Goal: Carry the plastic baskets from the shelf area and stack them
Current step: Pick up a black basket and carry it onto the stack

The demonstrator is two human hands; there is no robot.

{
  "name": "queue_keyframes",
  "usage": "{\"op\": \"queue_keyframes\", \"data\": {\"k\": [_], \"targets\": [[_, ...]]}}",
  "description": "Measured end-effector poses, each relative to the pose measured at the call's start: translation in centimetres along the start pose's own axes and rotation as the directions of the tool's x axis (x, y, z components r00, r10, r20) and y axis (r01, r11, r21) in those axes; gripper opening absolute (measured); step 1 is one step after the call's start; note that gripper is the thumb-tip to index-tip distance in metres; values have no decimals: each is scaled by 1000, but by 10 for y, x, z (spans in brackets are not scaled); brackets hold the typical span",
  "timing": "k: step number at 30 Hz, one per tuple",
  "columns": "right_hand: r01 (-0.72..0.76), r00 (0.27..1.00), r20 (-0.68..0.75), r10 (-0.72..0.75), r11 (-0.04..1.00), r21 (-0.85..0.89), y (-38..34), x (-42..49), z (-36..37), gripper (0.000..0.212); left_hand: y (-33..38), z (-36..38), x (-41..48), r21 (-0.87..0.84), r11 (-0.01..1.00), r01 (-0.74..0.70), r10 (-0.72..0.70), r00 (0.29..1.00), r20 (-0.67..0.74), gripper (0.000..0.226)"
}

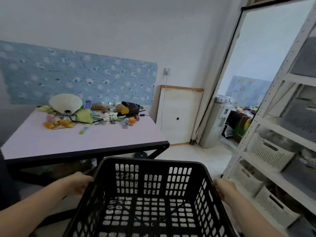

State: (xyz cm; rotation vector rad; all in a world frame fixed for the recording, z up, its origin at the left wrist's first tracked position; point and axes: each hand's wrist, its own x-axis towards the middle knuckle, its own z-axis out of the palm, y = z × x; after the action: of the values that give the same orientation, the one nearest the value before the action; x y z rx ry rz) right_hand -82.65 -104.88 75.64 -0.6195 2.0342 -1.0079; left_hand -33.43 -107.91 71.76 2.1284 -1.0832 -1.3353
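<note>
At 6 o'clock a black plastic basket (pixel 150 194), its walls and floor a slotted grid, is held level and empty. The left hand (pixel 80 184) wraps its 9 o'clock rim and the right hand (pixel 224 189) clasps the 3 o'clock rim, fingers curled closed on it. Pale tiled floor (pixel 196 154) lies open toward 1 o'clock. At 3 o'clock stands a white metal shelf (pixel 280 117) with white slatted baskets (pixel 271 153). At 10 o'clock, a black-edged table (pixel 77 139) bears blurred clutter.

A black plastic lattice basket (pixel 150 194); a pale lilac tabletop with black frame (pixel 77 139); blue wall covering (pixel 77 77) with white, possibly floral, blotches.
</note>
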Motion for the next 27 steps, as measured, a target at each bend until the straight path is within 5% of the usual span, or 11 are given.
{"op": "queue_keyframes", "data": {"k": [17,20,27], "targets": [[-12,971,232,59,980,-200,-141,304,232,10,63,49,278,-363,905,222,-271,959,-88,17],[-17,954,279,105,954,-299,-148,355,276,13,40,58,332,-423,865,271,-335,938,-85,29],[-15,931,319,176,894,-448,-122,450,344,25,34,91,393,-583,747,320,-471,873,-123,16]]}}
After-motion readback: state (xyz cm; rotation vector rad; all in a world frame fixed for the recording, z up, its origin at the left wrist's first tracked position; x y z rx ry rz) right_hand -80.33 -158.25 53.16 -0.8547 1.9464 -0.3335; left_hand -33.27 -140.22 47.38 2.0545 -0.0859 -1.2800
